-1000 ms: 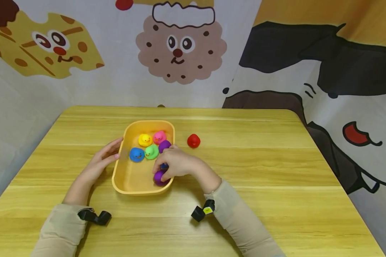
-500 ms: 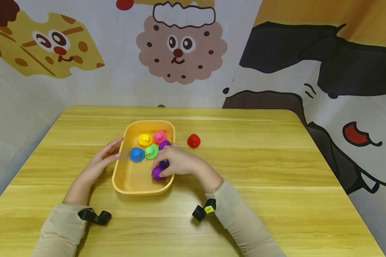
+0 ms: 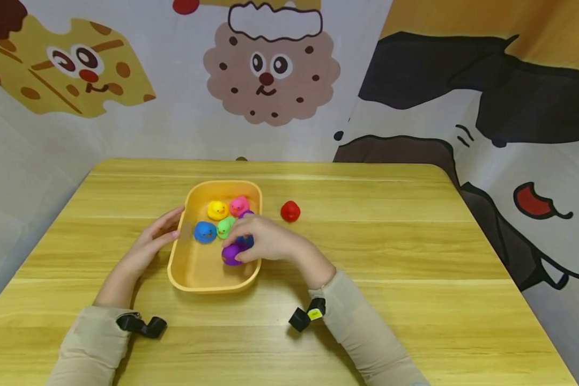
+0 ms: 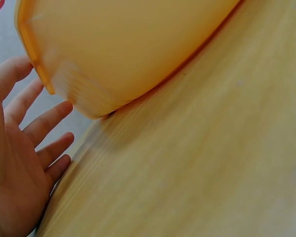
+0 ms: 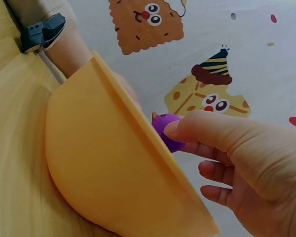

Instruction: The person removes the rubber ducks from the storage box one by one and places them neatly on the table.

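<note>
A yellow plastic tub (image 3: 195, 273) stands on the wooden table with several small rubber ducks in it. My right hand (image 3: 265, 238) reaches over its right side, thumb and fingers pinching a purple rubber duck (image 3: 230, 255); in the right wrist view that duck (image 5: 168, 132) shows just over the rim. Partly covered by this hand are a dark blue duck (image 3: 245, 240) and a second purple duck (image 3: 246, 214). My left hand (image 3: 154, 238) touches the tub's left wall with fingers spread, as the left wrist view also shows (image 4: 24, 163).
Inside the tub sit a yellow duck (image 3: 217, 210), a pink duck (image 3: 239, 206), a blue duck (image 3: 205, 232) and a green duck (image 3: 224, 227). A red duck (image 3: 290, 211) lies on the table (image 3: 391, 241) right of the tub. Printed cloth hangs behind.
My right hand has shifted the purple duck leftward and toward the green duck, away from the tub's near right corner. The left hand and the tub stay put.
</note>
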The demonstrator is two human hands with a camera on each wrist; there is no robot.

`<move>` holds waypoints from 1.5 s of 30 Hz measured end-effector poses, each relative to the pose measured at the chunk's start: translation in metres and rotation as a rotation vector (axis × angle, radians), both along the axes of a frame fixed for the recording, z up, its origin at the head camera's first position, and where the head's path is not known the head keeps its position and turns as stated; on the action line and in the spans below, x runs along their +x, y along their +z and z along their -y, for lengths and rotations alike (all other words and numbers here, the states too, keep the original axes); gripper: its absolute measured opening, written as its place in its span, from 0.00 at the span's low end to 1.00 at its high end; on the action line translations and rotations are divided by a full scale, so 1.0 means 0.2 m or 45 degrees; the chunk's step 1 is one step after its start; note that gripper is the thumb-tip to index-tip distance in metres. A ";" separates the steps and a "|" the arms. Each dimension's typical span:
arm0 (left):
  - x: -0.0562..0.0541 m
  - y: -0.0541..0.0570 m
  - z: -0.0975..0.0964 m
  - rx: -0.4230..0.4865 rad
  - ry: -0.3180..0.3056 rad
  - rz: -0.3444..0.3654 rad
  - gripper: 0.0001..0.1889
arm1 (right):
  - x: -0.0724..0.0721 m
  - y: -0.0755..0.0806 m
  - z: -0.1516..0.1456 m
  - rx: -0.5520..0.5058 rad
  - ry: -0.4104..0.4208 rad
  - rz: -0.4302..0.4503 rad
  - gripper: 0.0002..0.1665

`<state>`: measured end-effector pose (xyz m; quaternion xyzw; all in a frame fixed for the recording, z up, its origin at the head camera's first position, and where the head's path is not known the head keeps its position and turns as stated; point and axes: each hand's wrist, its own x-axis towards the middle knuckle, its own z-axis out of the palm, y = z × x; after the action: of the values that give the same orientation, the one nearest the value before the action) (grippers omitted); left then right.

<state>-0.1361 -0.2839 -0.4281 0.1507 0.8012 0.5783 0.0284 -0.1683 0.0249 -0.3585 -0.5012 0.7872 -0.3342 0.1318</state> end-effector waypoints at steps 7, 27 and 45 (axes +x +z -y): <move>0.01 0.01 0.00 0.002 -0.003 0.002 0.28 | 0.01 0.04 -0.03 -0.073 -0.058 0.060 0.15; 0.00 -0.01 0.01 0.002 -0.010 -0.019 0.28 | 0.00 0.12 -0.13 -0.206 -0.187 0.067 0.17; 0.00 -0.01 0.01 0.014 -0.014 -0.012 0.28 | -0.09 0.23 -0.32 -0.193 -0.215 0.045 0.18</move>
<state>-0.1371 -0.2852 -0.4299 0.1580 0.7972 0.5820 0.0269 -0.1857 0.0886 -0.3124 -0.4357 0.7966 -0.4116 0.0786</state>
